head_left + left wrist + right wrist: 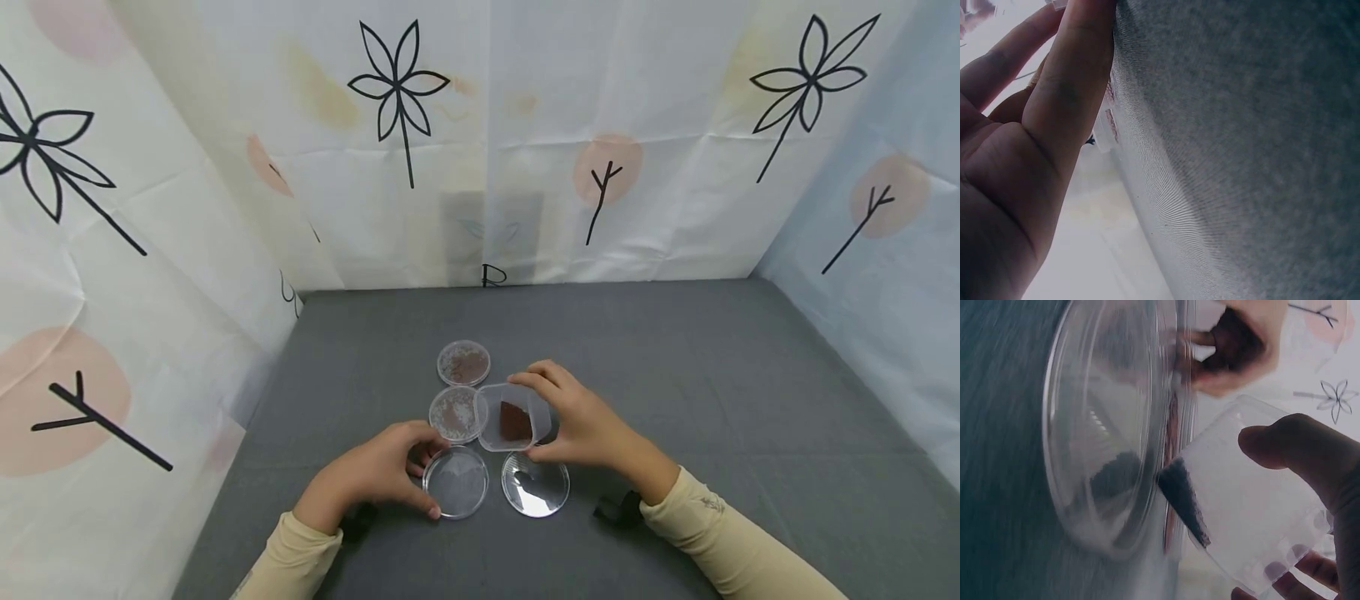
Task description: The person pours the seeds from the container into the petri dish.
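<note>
In the head view my left hand holds a clear petri dish by its rim, thumb at the near side and fingers at the far side. My right hand grips a clear plastic tub by its sides. The tub is tilted, and dark reddish-brown powder lies gathered in one corner, as the right wrist view also shows. Below the tub lies a clear round lid or dish. The left wrist view shows the left hand but barely any of its dish.
Two round dishes with brown contents under speckled clear tops, a nearer one and a farther one, stand in a row beyond the left hand. Grey cloth covers the table. Patterned white sheets enclose its back and sides.
</note>
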`<state>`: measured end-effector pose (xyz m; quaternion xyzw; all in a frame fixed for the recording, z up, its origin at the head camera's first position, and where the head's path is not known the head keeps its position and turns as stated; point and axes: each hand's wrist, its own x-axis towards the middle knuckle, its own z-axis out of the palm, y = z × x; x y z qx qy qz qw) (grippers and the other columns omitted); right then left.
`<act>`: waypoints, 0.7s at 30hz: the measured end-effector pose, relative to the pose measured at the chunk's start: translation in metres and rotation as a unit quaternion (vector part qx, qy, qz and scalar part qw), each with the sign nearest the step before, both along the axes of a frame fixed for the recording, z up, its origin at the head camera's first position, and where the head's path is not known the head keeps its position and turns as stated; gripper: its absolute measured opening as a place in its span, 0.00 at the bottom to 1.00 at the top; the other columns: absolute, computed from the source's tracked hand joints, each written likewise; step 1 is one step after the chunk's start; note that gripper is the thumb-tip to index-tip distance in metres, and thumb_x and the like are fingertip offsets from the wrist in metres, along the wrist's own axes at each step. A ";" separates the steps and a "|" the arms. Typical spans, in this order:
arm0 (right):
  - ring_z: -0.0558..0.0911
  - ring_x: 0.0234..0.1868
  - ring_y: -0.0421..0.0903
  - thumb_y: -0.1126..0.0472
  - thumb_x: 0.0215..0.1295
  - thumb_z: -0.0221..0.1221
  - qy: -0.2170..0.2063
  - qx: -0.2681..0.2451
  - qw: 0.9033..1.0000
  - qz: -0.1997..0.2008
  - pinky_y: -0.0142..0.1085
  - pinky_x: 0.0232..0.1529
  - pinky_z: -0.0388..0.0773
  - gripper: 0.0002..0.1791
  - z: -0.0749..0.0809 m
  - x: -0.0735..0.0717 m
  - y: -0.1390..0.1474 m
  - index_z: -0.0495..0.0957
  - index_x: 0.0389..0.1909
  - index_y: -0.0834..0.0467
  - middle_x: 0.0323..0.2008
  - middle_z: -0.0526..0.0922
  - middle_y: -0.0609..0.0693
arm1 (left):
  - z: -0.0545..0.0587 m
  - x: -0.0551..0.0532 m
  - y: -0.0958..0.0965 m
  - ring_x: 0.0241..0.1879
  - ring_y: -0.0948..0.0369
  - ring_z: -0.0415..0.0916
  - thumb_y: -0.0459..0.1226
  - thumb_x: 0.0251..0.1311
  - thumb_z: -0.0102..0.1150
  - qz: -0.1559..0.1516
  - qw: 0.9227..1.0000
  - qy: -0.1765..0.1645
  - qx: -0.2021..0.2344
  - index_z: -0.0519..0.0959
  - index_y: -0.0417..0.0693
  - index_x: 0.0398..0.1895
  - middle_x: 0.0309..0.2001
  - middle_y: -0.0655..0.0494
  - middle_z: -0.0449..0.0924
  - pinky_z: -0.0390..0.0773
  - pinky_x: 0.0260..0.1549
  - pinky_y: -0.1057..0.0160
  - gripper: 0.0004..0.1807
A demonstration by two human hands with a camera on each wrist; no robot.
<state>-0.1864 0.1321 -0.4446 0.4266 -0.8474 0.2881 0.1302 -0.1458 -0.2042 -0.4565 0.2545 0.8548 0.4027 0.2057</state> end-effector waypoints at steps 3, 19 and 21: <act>0.75 0.63 0.45 0.58 0.40 0.82 0.008 0.011 1.000 0.018 0.40 0.50 0.84 0.54 0.002 0.004 -0.007 0.72 0.74 0.48 0.64 0.73 0.48 | 0.002 -0.001 0.000 0.45 0.60 0.79 0.43 0.36 0.92 0.000 1.000 0.001 -0.005 0.83 0.43 0.58 0.50 0.54 0.82 0.86 0.44 0.67 0.41; 0.78 0.62 0.50 0.54 0.44 0.83 0.106 0.038 0.992 0.057 0.43 0.54 0.83 0.52 0.005 0.014 -0.028 0.73 0.73 0.57 0.62 0.77 0.55 | 0.001 -0.003 -0.001 0.46 0.59 0.79 0.45 0.38 0.92 -0.007 1.000 0.001 -0.006 0.82 0.44 0.59 0.52 0.53 0.81 0.86 0.44 0.67 0.42; 0.78 0.63 0.50 0.54 0.45 0.82 0.111 0.044 0.991 0.057 0.43 0.57 0.83 0.51 0.006 0.016 -0.029 0.73 0.73 0.57 0.63 0.77 0.55 | 0.000 -0.003 -0.001 0.46 0.59 0.79 0.45 0.38 0.92 -0.006 1.000 0.002 -0.006 0.82 0.44 0.59 0.51 0.53 0.81 0.86 0.44 0.68 0.42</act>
